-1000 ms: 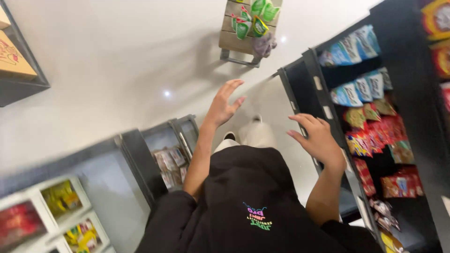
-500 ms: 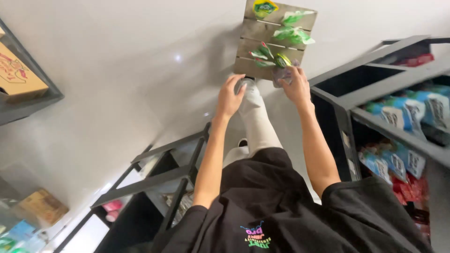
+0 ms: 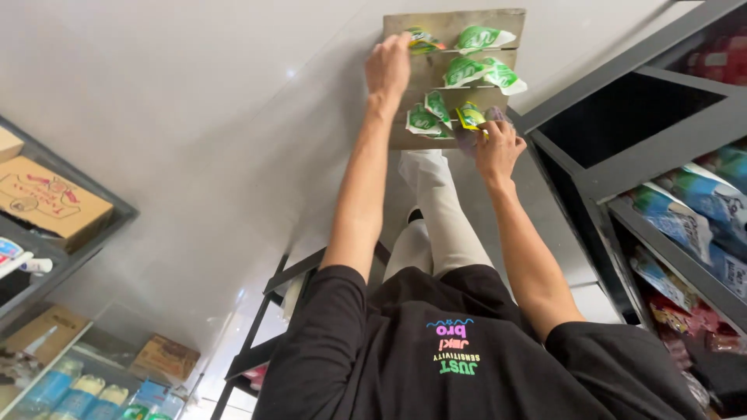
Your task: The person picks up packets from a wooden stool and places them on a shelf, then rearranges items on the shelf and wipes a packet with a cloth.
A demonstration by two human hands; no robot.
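Both my arms reach forward to a small wooden rack (image 3: 451, 27) that stands on the pale floor (image 3: 194, 117), between the dark metal shelves (image 3: 646, 109) on my right and the open aisle. The rack has slats, and green sachets (image 3: 467, 71) lie along these slats, so each row is supported by the wood under it and the packets lean outward where a hand can take them.

My left hand (image 3: 388, 66) is at the top left corner of the rack. The fingers are bent over the upper edge and touch a green and yellow packet (image 3: 421, 40) there. I think the fingers close on this packet, but the back of the hand hides the tips, so I cannot tell if it is truly gripped or only touched.

My right hand (image 3: 498, 148) is lower, at the bottom right of the rack. It is closed around a yellow and green sachet (image 3: 470, 115) together with something greyish beside it, with the fingers curled and the thumb pressing from the side.

Blue and red snack bags (image 3: 700, 202) fill the shelves at my right, and cardboard boxes (image 3: 50, 204) sit on the shelf at my left.
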